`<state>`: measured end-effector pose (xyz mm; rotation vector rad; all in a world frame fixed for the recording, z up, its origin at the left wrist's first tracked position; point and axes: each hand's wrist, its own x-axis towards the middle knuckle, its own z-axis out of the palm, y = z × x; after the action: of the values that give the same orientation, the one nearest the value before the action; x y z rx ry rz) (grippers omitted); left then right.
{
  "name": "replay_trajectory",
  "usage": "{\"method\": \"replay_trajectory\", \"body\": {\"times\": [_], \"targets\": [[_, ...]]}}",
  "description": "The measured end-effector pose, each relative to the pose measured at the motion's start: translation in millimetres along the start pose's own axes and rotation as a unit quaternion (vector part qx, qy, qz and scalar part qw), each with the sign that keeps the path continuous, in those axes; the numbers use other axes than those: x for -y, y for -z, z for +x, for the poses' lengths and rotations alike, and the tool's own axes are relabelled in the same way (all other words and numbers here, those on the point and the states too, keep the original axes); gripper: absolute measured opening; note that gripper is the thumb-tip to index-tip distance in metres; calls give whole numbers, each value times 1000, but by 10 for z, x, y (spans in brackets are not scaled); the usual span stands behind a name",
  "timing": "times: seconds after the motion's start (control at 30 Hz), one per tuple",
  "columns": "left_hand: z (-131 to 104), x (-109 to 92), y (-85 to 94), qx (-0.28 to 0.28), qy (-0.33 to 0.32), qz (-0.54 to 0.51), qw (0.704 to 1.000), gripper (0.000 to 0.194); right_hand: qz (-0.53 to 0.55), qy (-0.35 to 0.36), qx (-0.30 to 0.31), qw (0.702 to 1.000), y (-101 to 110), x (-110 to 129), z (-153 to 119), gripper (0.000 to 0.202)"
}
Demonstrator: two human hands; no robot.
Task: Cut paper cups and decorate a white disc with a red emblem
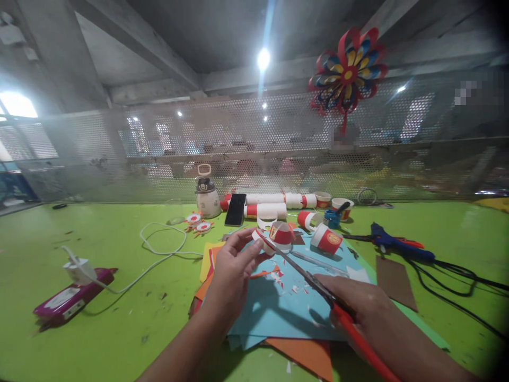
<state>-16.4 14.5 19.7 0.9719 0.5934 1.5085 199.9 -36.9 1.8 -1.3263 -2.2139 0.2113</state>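
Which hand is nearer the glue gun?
Right. The right hand, holding scissors, is left of the glue gun and nearer the camera; the left hand is much farther left.

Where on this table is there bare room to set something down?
Two patches of green tabletop look bare, small specks aside: between the purple power strip and the left forearm, and beyond the strip, left of the white cable. Crowded: the blue paper under the scissors, and the back, with cups, phone and bottle.

Scissors handle (362, 340) cut off at bottom, black cable (490, 281) at right.
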Motion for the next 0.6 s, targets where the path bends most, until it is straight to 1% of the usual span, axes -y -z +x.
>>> {"method": "replay_trajectory", "body": {"times": [0.2, 0.37, 0.5, 0.6], "targets": [[8, -18, 4, -21, 0, 0, 1000, 27, -26, 12, -12, 1000, -44, -55, -4, 40], [-2, 3, 13, 0, -2, 3, 1000, 22, -37, -1, -1, 999, -36, -38, -6, 40], [-2, 12, 10, 1, 3, -8, 1000, 23, -26, 2, -7, 1000, -26, -35, -14, 39], [0, 9, 0, 1, 7, -12, 1000, 24, -27, -10, 4, 1000, -16, -9, -18, 40]]}}
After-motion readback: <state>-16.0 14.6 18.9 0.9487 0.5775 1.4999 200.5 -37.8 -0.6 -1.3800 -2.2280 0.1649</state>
